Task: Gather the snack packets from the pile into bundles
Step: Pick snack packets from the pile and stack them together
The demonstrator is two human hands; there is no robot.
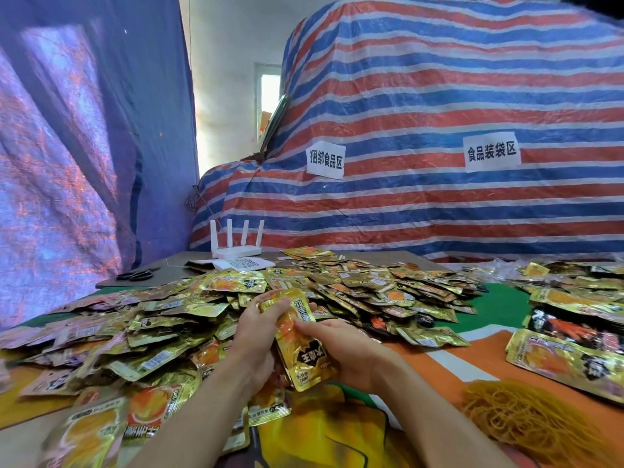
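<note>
Gripped just in front of the pile [354, 285], by left hand [256, 327] and right hand [341, 349] with fingers curled round: stack of snack packets [299, 346]. Right of the pile, rubber bands [526, 417].

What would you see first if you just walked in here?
Probably the huge pile of shiny gold snack packets spread across the middle. Right in front of it, the left hand and right hand grip a small stack of packets between them. Behind everything is a big red, white and blue striped tarp, and a heap of yellowish rubber bands lies at the lower right.
</note>
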